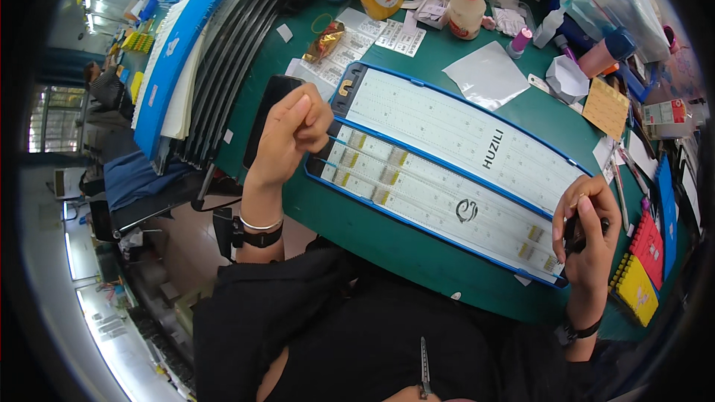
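Left hand [292,128] loosely fisted, fingertips pinching at the left end of the long blue-rimmed white tray [447,171]. Right hand [586,231] curled around a small dark tool [572,238] at the tray's right end. Tray lies diagonally on green mat [357,223]; bare mat along near edge, clutter behind.

1. Black short-sleeved top, forearms bare.
2. Left hand [292,128]: thin silver bangle above a black wristband.
3. Right hand [588,232]: black band on wrist.
4. Slim metal tool clipped at the chest.
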Motion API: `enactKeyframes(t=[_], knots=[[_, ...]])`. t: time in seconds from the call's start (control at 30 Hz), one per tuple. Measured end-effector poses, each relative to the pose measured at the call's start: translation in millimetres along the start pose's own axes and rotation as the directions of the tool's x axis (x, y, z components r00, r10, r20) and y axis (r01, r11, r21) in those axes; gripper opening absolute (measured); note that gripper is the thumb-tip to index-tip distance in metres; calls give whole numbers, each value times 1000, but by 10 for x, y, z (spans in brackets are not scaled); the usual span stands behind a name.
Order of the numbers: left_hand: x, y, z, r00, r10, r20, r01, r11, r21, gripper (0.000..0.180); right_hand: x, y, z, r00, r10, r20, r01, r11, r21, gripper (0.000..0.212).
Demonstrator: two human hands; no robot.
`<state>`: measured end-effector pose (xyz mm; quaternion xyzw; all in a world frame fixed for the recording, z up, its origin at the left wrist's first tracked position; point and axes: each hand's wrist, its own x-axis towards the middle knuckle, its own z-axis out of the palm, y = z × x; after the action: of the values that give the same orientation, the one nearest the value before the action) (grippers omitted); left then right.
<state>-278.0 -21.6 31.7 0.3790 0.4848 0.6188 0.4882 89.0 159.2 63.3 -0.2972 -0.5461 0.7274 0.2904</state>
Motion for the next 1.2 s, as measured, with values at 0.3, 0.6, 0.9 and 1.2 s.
enactKeyframes(t=[0.3, 0.6, 0.9, 1.2], knots=[[197, 46, 77, 949, 305, -84, -123, 601, 789, 10, -8, -23, 59, 999, -29, -38, 26, 997, -78, 17], [139, -59, -3, 908, 342, -241, 51, 480, 876, 11, -45, 16, 327, 981, 130, 145, -104, 979, -174, 11], [75, -121, -40, 917, 331, -223, 44, 471, 881, 14, -48, 41, 322, 985, 129, 119, -101, 972, -214, 10], [106, -129, 58, 910, 300, -287, 95, 523, 847, 37, -55, 41, 284, 989, 120, 91, -96, 967, -235, 9]])
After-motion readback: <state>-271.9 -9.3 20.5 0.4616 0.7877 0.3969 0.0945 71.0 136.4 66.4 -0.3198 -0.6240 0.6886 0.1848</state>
